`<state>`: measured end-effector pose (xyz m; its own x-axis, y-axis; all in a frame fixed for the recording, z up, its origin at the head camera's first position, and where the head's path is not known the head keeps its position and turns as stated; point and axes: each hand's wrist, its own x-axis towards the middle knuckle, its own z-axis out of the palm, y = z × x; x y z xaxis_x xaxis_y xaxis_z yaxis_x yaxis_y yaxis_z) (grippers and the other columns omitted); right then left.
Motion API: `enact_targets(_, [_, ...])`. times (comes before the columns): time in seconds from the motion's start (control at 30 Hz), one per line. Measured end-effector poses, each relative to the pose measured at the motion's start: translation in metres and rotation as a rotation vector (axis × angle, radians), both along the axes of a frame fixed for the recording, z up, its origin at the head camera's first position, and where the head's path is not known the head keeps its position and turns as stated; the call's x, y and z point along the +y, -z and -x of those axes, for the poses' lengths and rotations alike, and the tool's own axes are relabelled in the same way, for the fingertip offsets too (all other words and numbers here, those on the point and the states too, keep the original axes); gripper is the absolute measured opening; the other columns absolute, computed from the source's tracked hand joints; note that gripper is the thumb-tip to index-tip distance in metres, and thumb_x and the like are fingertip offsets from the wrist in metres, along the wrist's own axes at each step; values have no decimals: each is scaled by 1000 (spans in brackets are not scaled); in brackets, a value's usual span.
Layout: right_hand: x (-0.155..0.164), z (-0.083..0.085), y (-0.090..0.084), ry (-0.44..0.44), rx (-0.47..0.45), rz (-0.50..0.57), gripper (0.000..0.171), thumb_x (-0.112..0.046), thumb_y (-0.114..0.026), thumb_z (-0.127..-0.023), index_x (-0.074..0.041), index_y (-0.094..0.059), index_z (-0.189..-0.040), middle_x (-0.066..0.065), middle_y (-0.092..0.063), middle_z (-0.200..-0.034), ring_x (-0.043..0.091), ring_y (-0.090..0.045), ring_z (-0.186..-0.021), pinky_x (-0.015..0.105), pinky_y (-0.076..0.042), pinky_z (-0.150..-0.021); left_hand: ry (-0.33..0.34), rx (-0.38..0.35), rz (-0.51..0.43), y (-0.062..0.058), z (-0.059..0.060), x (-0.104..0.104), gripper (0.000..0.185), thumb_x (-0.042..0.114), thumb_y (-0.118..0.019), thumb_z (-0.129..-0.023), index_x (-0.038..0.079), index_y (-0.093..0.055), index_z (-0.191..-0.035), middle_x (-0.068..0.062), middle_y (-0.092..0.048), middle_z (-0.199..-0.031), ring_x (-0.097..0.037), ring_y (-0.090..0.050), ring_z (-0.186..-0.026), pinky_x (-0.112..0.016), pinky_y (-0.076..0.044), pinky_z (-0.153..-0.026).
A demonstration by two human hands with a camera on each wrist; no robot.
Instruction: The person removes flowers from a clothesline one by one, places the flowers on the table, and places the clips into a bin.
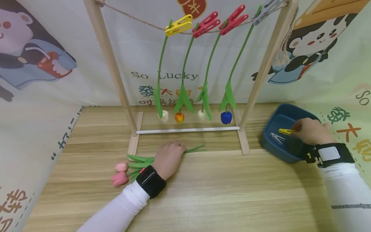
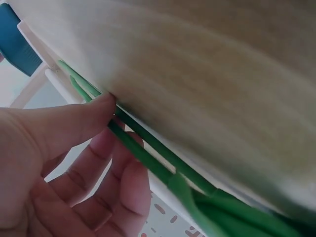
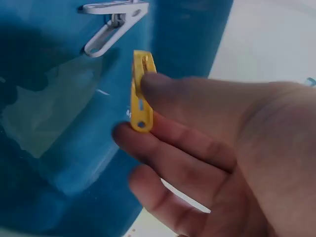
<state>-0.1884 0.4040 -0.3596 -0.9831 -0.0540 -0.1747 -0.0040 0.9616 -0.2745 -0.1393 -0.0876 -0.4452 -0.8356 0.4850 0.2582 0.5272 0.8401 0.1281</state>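
Note:
Two pink tulips with green leaves lie on the wooden table, heads to the left. My left hand pinches their green stems between thumb and fingers, low over the tabletop. Over the blue bin at the right, my right hand holds a yellow clothespin between thumb and fingers. A grey-white clothespin lies inside the bin, below the held one. Fingers cover part of the yellow clothespin.
A wooden frame stands at the back with a twine line. Yellow, red and grey clothespins hold several tulips upside down from it, including an orange tulip and a blue tulip. A white rod joins the frame's feet.

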Motion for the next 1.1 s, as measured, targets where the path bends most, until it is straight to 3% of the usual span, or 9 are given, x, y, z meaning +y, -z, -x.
enact_targets(0.23, [3,11,1,-84,-119,-58,39,-27,-83,-89,6,-76,-110,26,-74,-109,49,-65,-103,67,-40,-84,8,28,13,-1,-1,-3,24,-5,-73,-92,12,-82,-105,-9,-72,-97,-32,-72,-92,-47,-62,-80])
enact_targets(0.53, [-2,10,-9,-137,-149,-114,54,-32,-84,-89,11,-70,-119,34,-68,-118,56,-63,-108,69,-50,-84,23,8,-14,-15,-6,-7,23,-5,-74,-93,10,-81,-109,-11,-73,-101,-32,-72,-94,-46,-62,-80])
enact_targets(0.67, [-7,8,-26,-172,-124,-110,54,-28,-81,-93,15,-65,-121,33,-69,-112,51,-67,-101,62,-57,-79,34,-17,-77,-33,-11,-13,19,-2,-79,-91,6,-79,-108,-10,-71,-100,-31,-71,-92,-45,-62,-80])
enact_targets(0.8, [-21,3,-55,-204,-71,-99,52,-23,-79,-96,18,-61,-124,29,-71,-107,47,-69,-98,55,-60,-77,22,-3,-153,-58,-15,-19,21,5,-84,-90,5,-77,-109,-9,-70,-100,-30,-70,-90,-44,-61,-79])
enact_targets(1.0, [-62,-12,-105,-257,13,-113,55,-26,-77,-99,13,-58,-134,31,-71,-116,50,-68,-107,57,-62,-79,-16,145,-267,-99,-14,-30,30,13,-87,-90,5,-77,-117,-8,-72,-102,-25,-71,-85,-39,-59,-64])
enact_targets(1.1, [-86,-22,-129,-298,88,-131,54,-26,-79,-98,8,-60,-135,27,-73,-114,46,-70,-104,57,-62,-79,-29,232,-345,-116,-9,-34,30,14,-88,-90,4,-77,-116,-10,-72,-99,-25,-69,-82,-39,-55,-65])
